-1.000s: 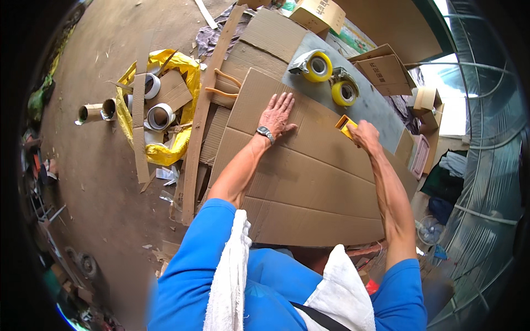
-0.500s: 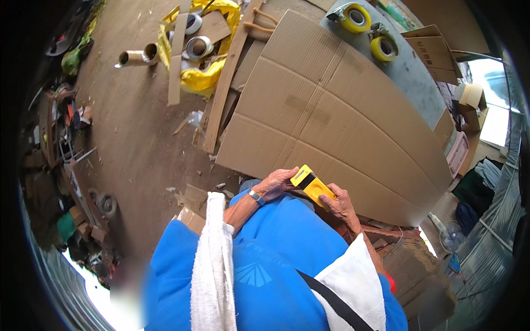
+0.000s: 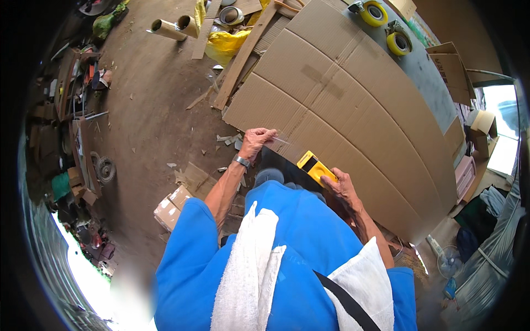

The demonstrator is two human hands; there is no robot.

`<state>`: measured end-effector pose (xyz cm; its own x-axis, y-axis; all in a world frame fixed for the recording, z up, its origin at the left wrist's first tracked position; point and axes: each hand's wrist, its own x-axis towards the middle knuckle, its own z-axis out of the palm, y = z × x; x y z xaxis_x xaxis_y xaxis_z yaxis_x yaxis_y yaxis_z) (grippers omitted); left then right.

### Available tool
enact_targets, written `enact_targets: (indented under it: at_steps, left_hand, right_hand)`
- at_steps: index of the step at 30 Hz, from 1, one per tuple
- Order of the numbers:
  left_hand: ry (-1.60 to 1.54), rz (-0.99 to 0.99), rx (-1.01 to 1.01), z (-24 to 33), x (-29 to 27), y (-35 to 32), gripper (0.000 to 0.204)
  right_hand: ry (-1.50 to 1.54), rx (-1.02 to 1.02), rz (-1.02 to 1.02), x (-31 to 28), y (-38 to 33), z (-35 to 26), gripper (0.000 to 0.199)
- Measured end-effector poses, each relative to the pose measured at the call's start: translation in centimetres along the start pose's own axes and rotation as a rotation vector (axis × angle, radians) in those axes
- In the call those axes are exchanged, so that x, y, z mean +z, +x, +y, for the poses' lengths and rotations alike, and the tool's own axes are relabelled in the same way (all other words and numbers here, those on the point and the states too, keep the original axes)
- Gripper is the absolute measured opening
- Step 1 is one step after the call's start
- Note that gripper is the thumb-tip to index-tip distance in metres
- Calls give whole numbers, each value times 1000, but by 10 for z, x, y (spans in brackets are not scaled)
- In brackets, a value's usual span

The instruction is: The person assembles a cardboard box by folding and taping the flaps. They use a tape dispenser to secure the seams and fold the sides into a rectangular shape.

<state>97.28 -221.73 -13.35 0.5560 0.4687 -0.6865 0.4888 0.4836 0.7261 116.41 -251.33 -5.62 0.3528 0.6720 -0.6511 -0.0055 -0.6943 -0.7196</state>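
Pinching a thin pale strip (image 3: 282,141) with the left hand (image 3: 255,143); grasping a yellow tool (image 3: 317,167) with the right hand (image 3: 342,188), at four o'clock from the left.

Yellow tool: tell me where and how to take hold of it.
Probably best by the lower right end of the yellow tool, coming from the right, as the right hand holds it: the body is long and boxy, and its dark-banded end points up-left, away from the palm.
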Motion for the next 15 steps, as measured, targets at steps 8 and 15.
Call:
enact_targets:
  at_steps: [8,15]
  left_hand:
    - [803,543,804,-37,5,36,28]
    - [1104,632,787,-48,18,41,63]
  right_hand:
    - [-120,-24,2,10,46,10,43]
    - [-474,59,28,28,84,5,59]
